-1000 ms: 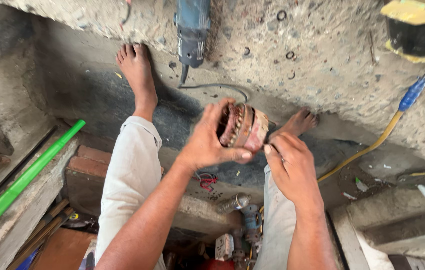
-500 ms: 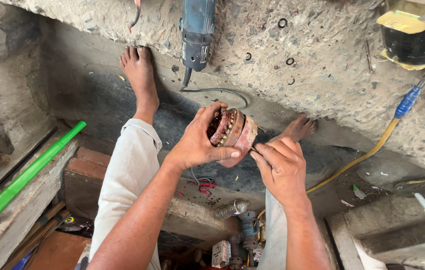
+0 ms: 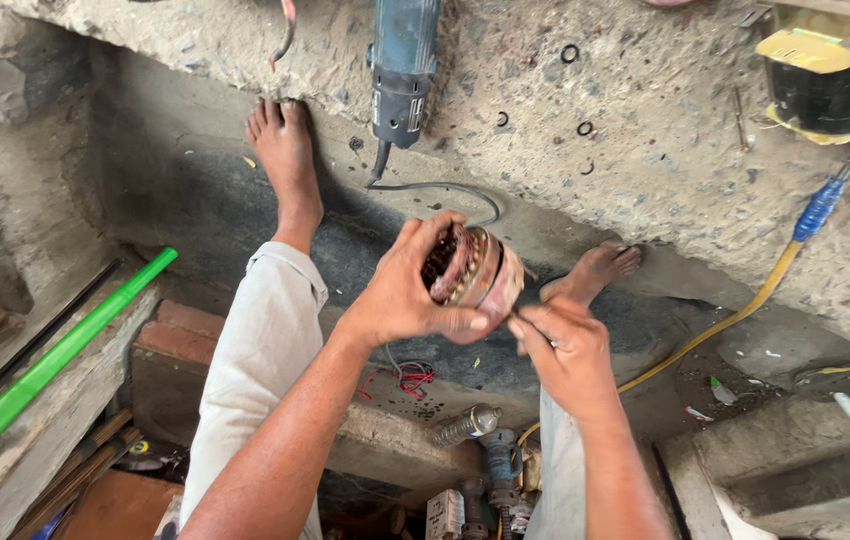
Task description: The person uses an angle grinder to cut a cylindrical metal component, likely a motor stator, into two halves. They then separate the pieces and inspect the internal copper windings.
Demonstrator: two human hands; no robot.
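my left hand is wrapped around a round motor winding, a reddish core ringed with copper coils, fingers over its top and thumb pressed under its near edge, so it hangs in the air above my knees with one open face turned toward me. my right hand sits just beside it, low on the near right edge, fingertips pinched together against the rim; whether they hold a wire end or a small tool i cannot tell, it is too small to see.

to do this well i judge the left grasp should stay firm but only on the outer shell, not crushing the coils, and the core should be kept tilted so the spot under my right fingers faces me. the pinch ought to work in short, careful pulls, since thin copper kinks or snaps easily.

beyond the winding a blue power tool lies on the rough concrete ledge, its black cord looping down toward my grip. a yellow cable runs off to the right, a green pole lies well off to the left, and my bare feet rest on the dark floor beyond my hands.
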